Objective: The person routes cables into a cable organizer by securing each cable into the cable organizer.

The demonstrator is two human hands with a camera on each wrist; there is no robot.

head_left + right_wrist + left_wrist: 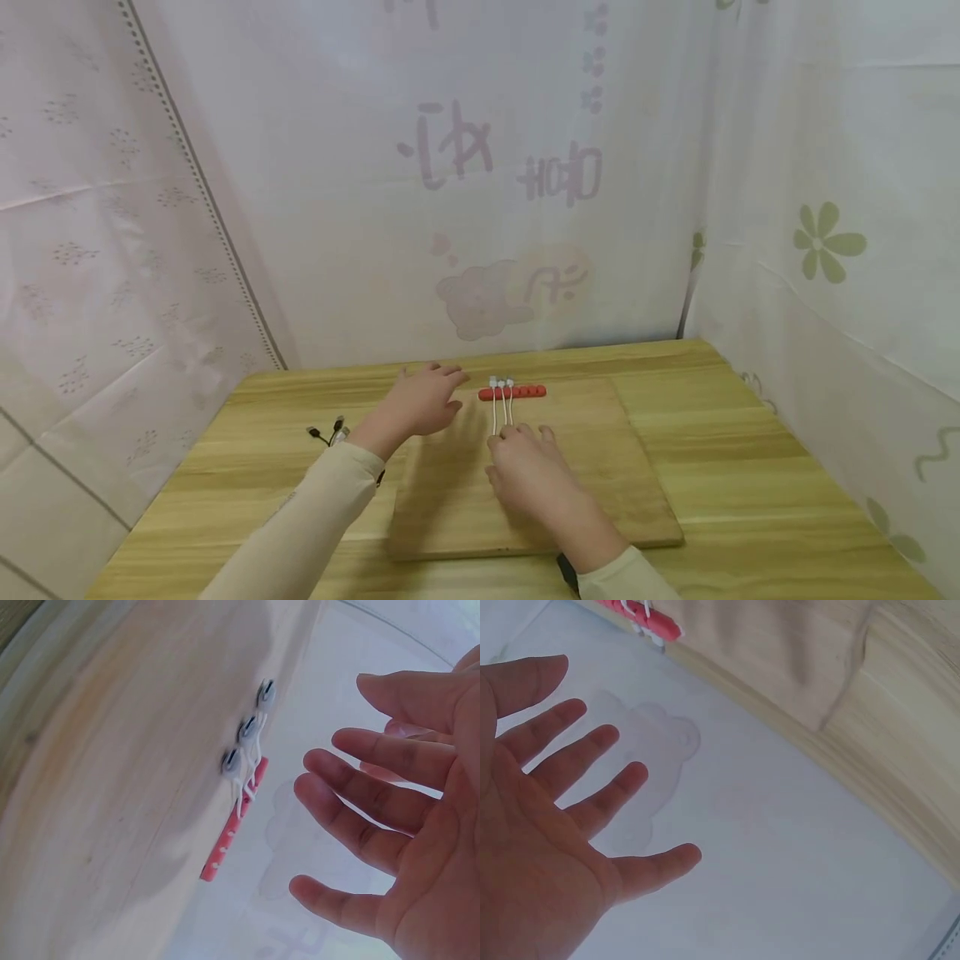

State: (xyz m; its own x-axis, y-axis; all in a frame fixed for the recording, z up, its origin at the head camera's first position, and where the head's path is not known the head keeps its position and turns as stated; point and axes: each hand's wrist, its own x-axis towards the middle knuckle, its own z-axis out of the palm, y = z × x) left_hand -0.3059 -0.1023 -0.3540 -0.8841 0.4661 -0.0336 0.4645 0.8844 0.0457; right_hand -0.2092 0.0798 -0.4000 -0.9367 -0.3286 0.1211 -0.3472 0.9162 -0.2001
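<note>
A red cable holder strip lies along the far edge of the wooden board. Three white cables sit in its left slots, with plugs sticking out beyond it. Toward the near side they pass under my right hand, which hovers over the board with fingers spread. Their grey connector ends show in the right wrist view. My left hand, fingers apart and nothing in them, is raised left of the strip. In the left wrist view its palm is bare.
Under both hands is the wooden board, set on a wood-grain table. Black cable ends lie left of the board, partly behind my left sleeve. Printed curtains hang behind the table and at both sides.
</note>
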